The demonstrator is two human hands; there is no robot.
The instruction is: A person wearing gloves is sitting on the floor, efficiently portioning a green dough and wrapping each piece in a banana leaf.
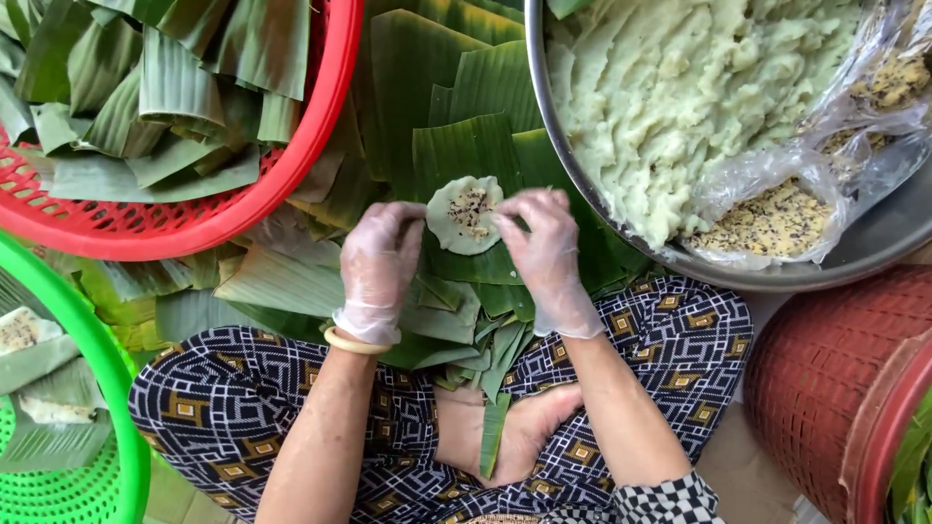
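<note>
Both gloved hands, left hand (381,260) and right hand (544,254), are pinching the dough disc (464,214) over banana leaves (466,146); its seed filling (472,206) could be spilling if edges tear.

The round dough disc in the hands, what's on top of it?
A dark speckled filling sits on the dough disc. Underneath is a banana leaf; the disc's underside is hidden.
</note>
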